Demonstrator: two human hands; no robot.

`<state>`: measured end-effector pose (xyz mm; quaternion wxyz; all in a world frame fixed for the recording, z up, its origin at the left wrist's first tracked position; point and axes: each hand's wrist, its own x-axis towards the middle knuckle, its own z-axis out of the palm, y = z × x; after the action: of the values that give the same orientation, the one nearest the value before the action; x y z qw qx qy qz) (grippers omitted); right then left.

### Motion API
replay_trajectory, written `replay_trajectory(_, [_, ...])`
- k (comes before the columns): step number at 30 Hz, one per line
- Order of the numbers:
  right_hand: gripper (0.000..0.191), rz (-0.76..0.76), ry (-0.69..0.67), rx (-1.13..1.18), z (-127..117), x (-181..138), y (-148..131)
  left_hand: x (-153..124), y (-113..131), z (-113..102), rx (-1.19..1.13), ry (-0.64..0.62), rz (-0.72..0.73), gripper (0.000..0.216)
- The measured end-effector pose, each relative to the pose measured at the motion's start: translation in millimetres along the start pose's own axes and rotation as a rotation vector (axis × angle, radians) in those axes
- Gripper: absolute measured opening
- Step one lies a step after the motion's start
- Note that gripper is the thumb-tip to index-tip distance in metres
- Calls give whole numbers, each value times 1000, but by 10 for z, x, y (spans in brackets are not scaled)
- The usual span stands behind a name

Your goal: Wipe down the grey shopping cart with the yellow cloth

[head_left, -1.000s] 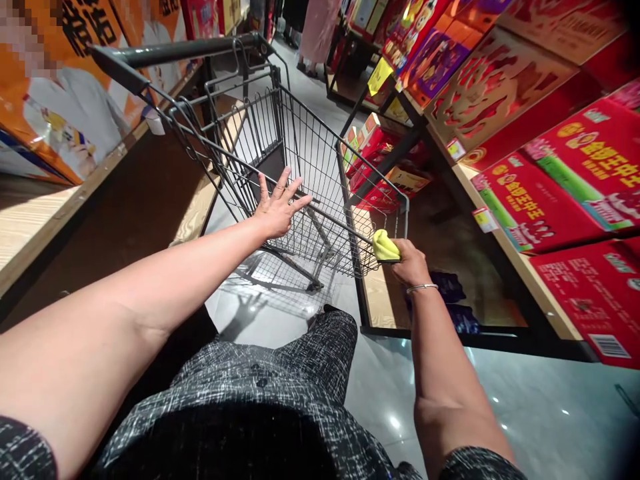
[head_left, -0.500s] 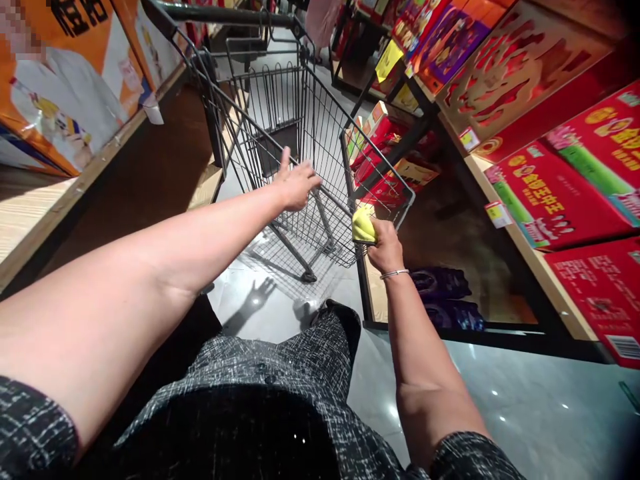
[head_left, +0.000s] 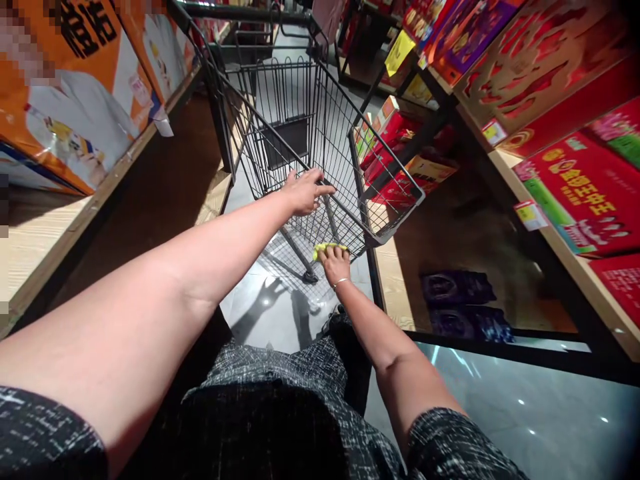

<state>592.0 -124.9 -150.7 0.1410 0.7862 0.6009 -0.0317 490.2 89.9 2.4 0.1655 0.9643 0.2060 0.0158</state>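
A dark wire shopping cart (head_left: 289, 143) stands in front of me, tilted across the view. My left hand (head_left: 303, 192) is at its near top rail, fingers stretched out and apart; whether it touches the rail I cannot tell. Lower and to the right, my right hand (head_left: 336, 264) holds a yellow cloth (head_left: 320, 251) against or close to the wire mesh of the cart's near side. Most of the cloth is hidden under the fingers.
Orange cartons (head_left: 100, 80) stand on a wooden shelf at the left. Red gift boxes (head_left: 575, 190) fill the shelf at the right, with dark purple packages (head_left: 455, 287) below. Beyond the cart, a pinkish garment (head_left: 327, 20) is partly visible.
My right hand has moved left and down with the cloth, from the cart's front corner to the lower side mesh. The left hand has turned slightly, staying by the rail.
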Motion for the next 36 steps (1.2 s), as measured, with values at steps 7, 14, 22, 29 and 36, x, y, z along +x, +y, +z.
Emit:
replay_trajectory(7, [47,24,12,-2,248,-334,110,-8,45,67,-55,10,-11,64])
replay_trajectory(14, [47,142,842,24,-512,-474,663,-52,138,128,-12,14,-72,71])
replay_trajectory(22, [41,237,825,124,-134,-406,630,-43,239,128,40,0,-136,77])
replay_trajectory(29, [45,204,747,181,7,-381,598,-83,347,74,46,-56,-228,85])
replay_trajectory(36, [55,128,264,236,292,-593,373,-75,296,65,33,-87,-212,87])
